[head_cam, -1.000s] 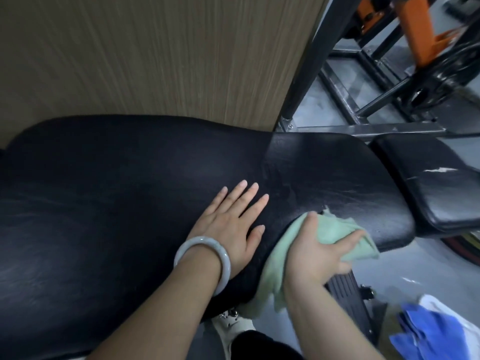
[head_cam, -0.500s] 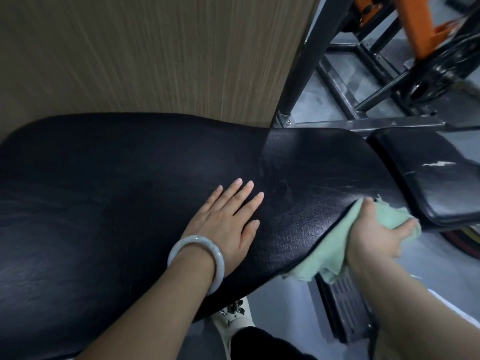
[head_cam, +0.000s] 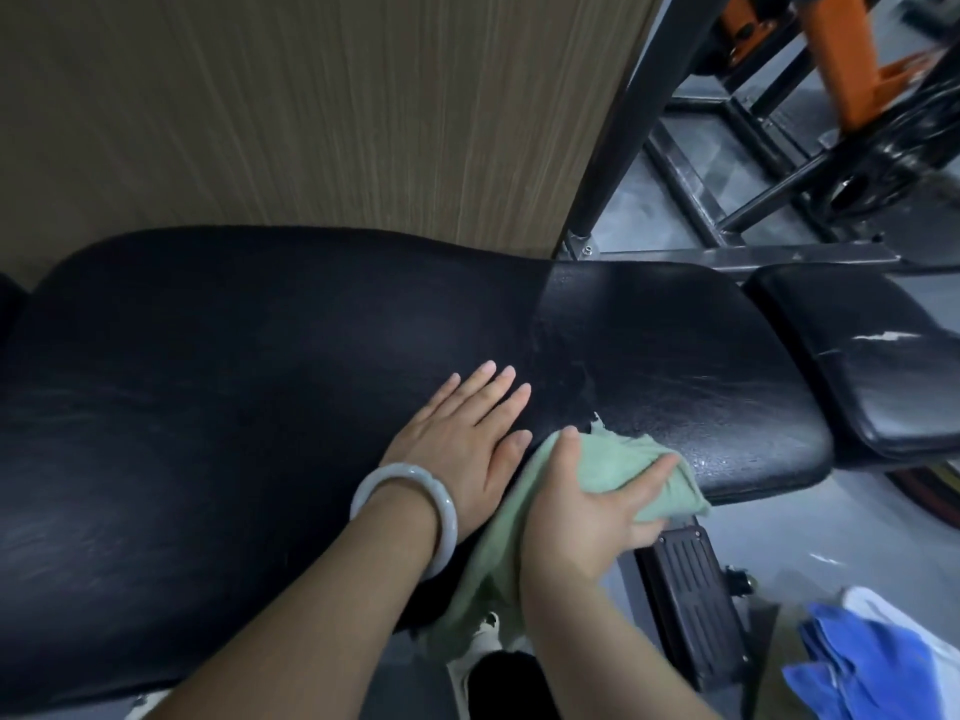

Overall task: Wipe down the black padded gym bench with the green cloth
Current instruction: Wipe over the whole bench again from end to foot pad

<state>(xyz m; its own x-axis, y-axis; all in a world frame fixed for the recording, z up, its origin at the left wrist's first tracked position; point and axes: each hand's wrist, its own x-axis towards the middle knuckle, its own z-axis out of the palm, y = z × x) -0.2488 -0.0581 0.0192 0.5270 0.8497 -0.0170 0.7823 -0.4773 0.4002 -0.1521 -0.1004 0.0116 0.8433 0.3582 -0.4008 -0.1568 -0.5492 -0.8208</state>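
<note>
The black padded bench (head_cam: 234,387) stretches across the view from left to right. My left hand (head_cam: 462,433) lies flat on the pad near its front edge, fingers straight, a pale bangle on the wrist. Right beside it my right hand (head_cam: 587,506) grips the bunched green cloth (head_cam: 608,459) and presses it onto the pad's near edge. The cloth's loose end hangs down below the pad (head_cam: 483,579). The pad surface to the right of the cloth looks wet and shiny.
A second, smaller black pad (head_cam: 883,371) with a white scuff adjoins at the right. A wood-grain wall (head_cam: 311,111) runs behind the bench. Black and orange gym frames (head_cam: 831,70) stand at the back right. A black foot plate (head_cam: 691,589) and blue cloth (head_cam: 872,667) lie below.
My right hand has swept the green cloth back left along the pad's near edge, from the right end to beside my left hand. My left hand has stayed flat on the pad.
</note>
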